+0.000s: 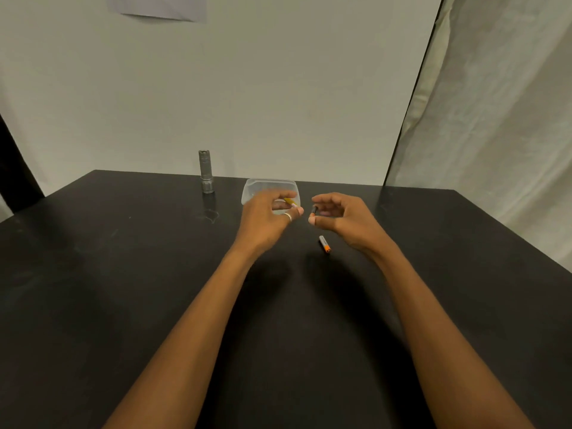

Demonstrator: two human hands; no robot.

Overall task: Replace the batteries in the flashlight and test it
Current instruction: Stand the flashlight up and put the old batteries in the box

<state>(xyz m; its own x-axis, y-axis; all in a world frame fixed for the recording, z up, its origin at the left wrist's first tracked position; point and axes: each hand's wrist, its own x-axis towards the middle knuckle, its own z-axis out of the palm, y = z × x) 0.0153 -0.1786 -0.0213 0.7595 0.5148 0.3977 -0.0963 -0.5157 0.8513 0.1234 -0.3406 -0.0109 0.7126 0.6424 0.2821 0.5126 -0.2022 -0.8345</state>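
Note:
A silver flashlight (206, 171) stands upright near the far edge of the black table (123, 289). My left hand (266, 218), a ring on one finger, pinches a yellow battery (290, 201) in front of a clear plastic container (269, 187). My right hand (340, 216) holds a small dark battery (314, 211) between thumb and fingertip. A third battery (325, 244), dark with an orange end, lies on the table just below my right hand. The container's inside is mostly hidden by my left hand.
A pale wall rises behind the table, with a sheet of paper (158, 7) pinned near the top. A light curtain (495, 119) hangs at the right beside a dark post. The table's far edge runs just behind the flashlight.

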